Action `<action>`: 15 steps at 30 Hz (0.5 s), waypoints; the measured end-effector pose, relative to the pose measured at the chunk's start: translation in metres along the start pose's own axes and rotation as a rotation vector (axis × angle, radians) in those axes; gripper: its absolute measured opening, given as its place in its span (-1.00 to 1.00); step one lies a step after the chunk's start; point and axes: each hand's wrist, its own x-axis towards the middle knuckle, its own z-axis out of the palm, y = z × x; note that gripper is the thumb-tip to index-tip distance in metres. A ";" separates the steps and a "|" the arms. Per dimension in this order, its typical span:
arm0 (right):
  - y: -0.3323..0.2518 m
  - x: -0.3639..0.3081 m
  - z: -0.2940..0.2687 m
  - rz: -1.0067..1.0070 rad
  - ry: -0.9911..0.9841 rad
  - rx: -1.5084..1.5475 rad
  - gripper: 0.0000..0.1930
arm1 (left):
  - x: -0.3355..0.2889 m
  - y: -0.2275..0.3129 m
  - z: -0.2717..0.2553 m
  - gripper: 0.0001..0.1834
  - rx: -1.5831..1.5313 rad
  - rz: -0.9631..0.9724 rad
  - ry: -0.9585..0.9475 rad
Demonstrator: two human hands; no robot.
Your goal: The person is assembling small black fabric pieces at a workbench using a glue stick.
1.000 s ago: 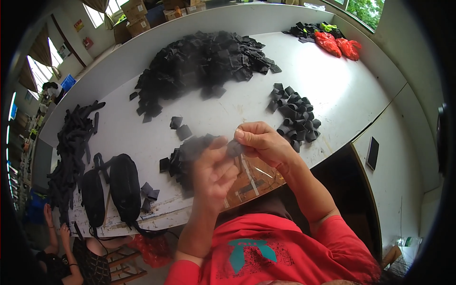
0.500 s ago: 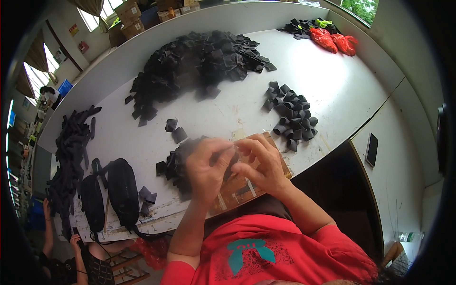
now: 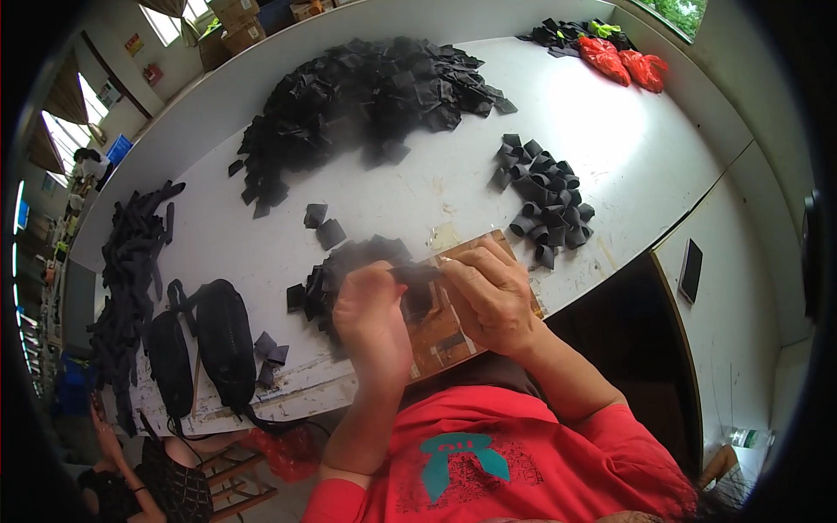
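The surface (image 3: 410,187) is wide and white, with a low pale border (image 3: 205,113) along its far side. In the upper left, behind this border, cardboard boxes (image 3: 240,33) are standing near a bright window (image 3: 164,26). A brown curtain (image 3: 61,111) hangs at the left, beside another window (image 3: 63,148). A pale wall (image 3: 113,45) is between these windows. At the left edge there is a row of bright lamps (image 3: 19,216). In the upper right, green leaves are visible through a window (image 3: 682,14), and a strong shine lies on the surface nearby. A wooden stool (image 3: 240,503) stands at the lower left.
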 end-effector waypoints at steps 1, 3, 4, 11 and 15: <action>0.002 -0.002 0.000 0.001 -0.001 -0.011 -0.77 | 0.000 -0.001 -0.002 -0.91 0.046 0.025 -0.035; 0.004 -0.003 0.001 0.007 0.004 -0.004 -0.77 | 0.002 0.001 -0.003 -0.89 0.099 0.027 -0.088; 0.006 -0.003 0.001 0.008 0.009 0.015 -0.77 | 0.005 0.003 -0.003 -0.87 0.105 0.010 -0.106; -0.001 0.007 -0.011 0.349 -0.148 0.290 -0.79 | 0.024 0.024 0.011 -0.87 0.603 0.265 -0.402; -0.001 0.011 -0.016 0.419 -0.215 0.332 -0.84 | 0.024 0.029 0.013 -0.89 0.859 0.373 -0.448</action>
